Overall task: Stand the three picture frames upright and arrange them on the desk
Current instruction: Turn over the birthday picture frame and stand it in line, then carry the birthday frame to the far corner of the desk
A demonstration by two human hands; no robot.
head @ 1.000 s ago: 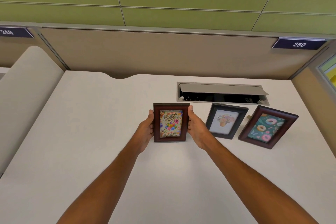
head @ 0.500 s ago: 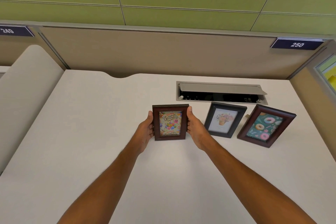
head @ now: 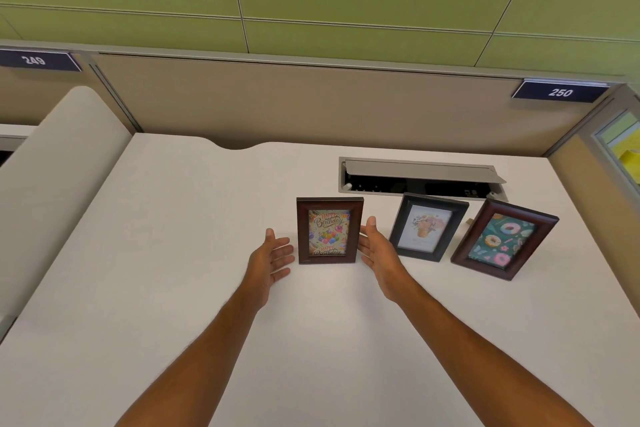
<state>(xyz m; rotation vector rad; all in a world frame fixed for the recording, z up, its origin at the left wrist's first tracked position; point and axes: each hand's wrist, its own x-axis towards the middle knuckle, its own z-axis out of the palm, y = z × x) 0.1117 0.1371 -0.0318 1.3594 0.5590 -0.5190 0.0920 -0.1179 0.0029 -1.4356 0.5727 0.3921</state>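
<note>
A: How far along does it look?

B: Nearly done, I'd judge. All three stand on the tabletop (head: 173, 270): the birthday frame (head: 329, 230), the black frame (head: 428, 226) just right of it, the doughnut frame (head: 504, 238) furthest right.

A: And the hands?

B: The left hand (head: 272, 258) and right hand (head: 375, 248) flank the birthday frame, fingers spread, holding nothing.

A: Orientation?

B: All portrait, long axis vertical. The birthday frame faces the camera squarely; the other two lean back, the doughnut frame turned slightly left. Perhaps only spacing remains.
</note>
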